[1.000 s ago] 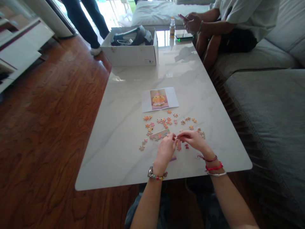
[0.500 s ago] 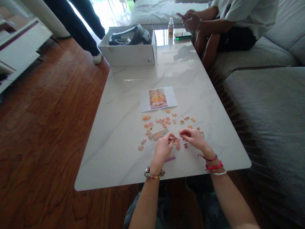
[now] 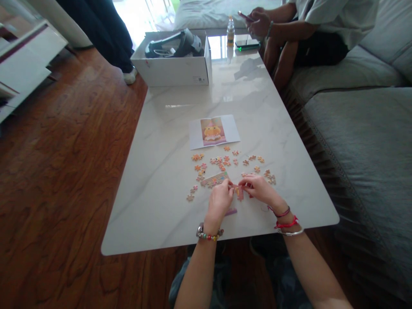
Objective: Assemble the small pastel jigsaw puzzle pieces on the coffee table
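Observation:
Between my hands lies a small joined block of pink and orange jigsaw pieces [image 3: 239,193]. The fingers of my left hand [image 3: 221,196] are pinched at its upper left edge. My right hand [image 3: 259,189] pinches at its upper right; whether a separate piece is in those fingertips is too small to tell. Beyond my left hand rests a joined strip of puzzle [image 3: 214,179]. A purple strip [image 3: 231,211] is partly hidden below my left hand. Loose jigsaw pieces [image 3: 222,162] lie scattered ahead of both hands.
A folded sheet with a printed picture [image 3: 230,128] lies beyond the pieces. Farther back on the white table [image 3: 154,171] stand a carton [image 3: 174,71], a bottle [image 3: 230,32] and a phone [image 3: 247,44]. A person [image 3: 334,25] sits on the sofa at right; another stands at left.
My right hand has moved left and slightly down, bringing its fingertips to the pink block near my left fingers. My left hand has barely moved.

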Motion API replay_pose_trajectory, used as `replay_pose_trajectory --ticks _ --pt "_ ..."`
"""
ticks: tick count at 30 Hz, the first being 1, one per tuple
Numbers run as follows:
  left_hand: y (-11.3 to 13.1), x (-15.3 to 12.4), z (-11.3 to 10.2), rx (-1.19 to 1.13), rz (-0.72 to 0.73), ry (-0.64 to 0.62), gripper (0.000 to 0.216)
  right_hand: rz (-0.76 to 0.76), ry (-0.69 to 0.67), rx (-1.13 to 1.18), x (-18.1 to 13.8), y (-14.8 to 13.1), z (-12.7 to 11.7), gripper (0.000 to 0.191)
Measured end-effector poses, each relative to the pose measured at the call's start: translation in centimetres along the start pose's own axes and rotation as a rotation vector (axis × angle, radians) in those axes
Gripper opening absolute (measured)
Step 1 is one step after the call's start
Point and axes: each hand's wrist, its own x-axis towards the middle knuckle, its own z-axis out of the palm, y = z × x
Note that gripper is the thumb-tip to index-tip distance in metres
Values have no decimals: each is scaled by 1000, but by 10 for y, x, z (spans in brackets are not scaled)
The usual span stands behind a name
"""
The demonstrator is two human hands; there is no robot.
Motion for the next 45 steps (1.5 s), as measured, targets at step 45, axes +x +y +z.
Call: replay_pose_trajectory --ticks 45 --pt "11 -18 8 407 5 46 22 87 -274 -586 -8 -44 12 27"
